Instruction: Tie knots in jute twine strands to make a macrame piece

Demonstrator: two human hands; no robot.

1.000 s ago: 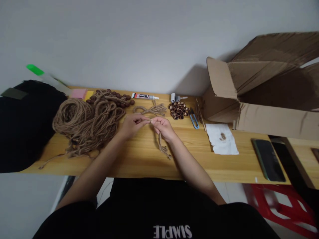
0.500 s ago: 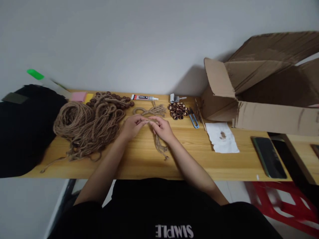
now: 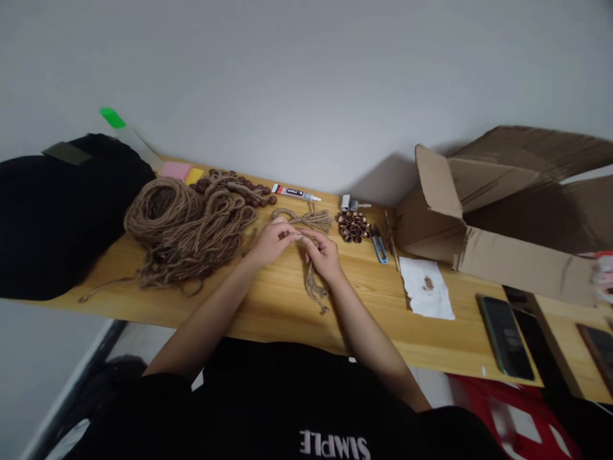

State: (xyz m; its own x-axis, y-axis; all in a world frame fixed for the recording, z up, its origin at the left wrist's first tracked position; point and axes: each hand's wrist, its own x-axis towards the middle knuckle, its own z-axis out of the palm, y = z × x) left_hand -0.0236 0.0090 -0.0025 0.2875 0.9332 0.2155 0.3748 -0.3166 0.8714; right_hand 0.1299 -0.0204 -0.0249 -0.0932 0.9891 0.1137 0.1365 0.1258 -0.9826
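Note:
Both hands meet above the wooden table, pinching a brown twine cord (image 3: pixel 312 285) between their fingertips. My left hand (image 3: pixel 275 243) is closed on one stretch of it, and my right hand (image 3: pixel 324 255) grips it close by. The cord's frayed, knotted ends hang below my right hand onto the table. Just behind my fingers lies a looped twine piece with a tassel (image 3: pixel 316 219). To the left rests a big heap of brown twine (image 3: pixel 191 236), partly coiled. The exact spot under my fingertips is hidden.
Behind are brown beads (image 3: pixel 261 195) and a glue tube (image 3: pixel 294 192). Rightward lie cut nutshell-like pieces (image 3: pixel 353 227), blue thread snips (image 3: pixel 380 246), a white tissue (image 3: pixel 426 297), a phone (image 3: pixel 505 337) and an open cardboard box (image 3: pixel 517 255). A black bag-like bundle (image 3: pixel 71 217) sits far left.
The camera view has tilted and shifted, so the table now slopes down to the right. Both hands keep their pinch on the cord, with little visible change between them.

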